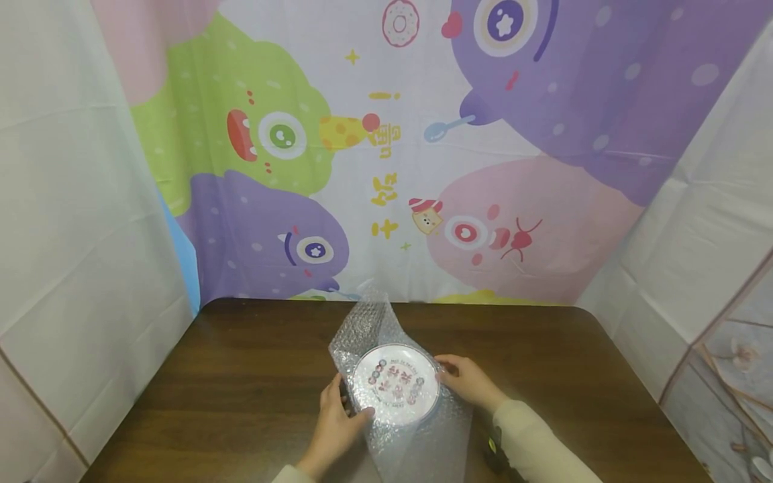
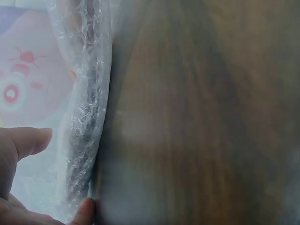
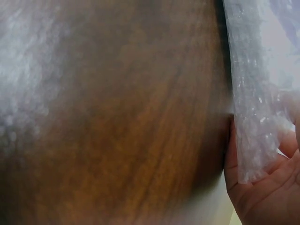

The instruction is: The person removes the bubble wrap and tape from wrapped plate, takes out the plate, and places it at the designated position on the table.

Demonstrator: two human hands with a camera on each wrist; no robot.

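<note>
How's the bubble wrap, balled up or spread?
Spread, not balled up: in the head view, the bubble wrap extends past the white disc at top and bottom.

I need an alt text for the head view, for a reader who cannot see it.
A round white printed dish with bubble wrap is held between a person's left-hand grip and right-hand grip at a dark wooden table. Behind hangs a colourful cartoon-print cloth.

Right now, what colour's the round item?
The round item is white with mostly red print, clearest in head view.
</note>
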